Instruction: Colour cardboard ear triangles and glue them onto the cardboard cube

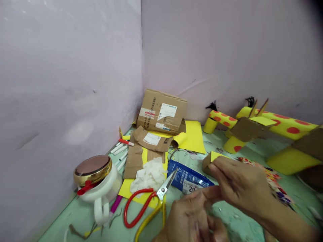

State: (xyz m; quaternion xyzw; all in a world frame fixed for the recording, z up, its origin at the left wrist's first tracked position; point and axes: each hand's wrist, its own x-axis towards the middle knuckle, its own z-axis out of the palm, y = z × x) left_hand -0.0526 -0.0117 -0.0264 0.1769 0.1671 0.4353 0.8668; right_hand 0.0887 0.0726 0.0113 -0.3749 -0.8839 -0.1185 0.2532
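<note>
Cardboard brown and yellow, a small block [207, 164] lies at twelve o'clock from the person's two hands, just beyond the knuckles of the right hand [243, 185]. Right-hand fingers are folded inward, one of them against or right beside the block's edge; whether they grip it, I cannot tell. At seven o'clock from the right hand, the left hand [191, 215] has its fingers partly curled, with one stretched out to meet the right hand; anything pinched between them is hidden.

Around the pair of hands, a blue packet [180, 178] lies near at ten o'clock on the green tabletop [63, 223]. Scissors [162, 192] with one red and one yellow handle are at nine, their tips over the packet. Crumpled white tissue [148, 176] sits between nine and ten, with white markers [120, 150] farther off at ten. Well away at nine stands a white cup [111, 185], a gold-rimmed lid [94, 168] tilted on top.

At eleven, a labelled carton [164, 112] is propped near the wall. One red-spotted yellow figure [223, 118] is at twelve; another, larger figure [282, 121] lies between one and two.
</note>
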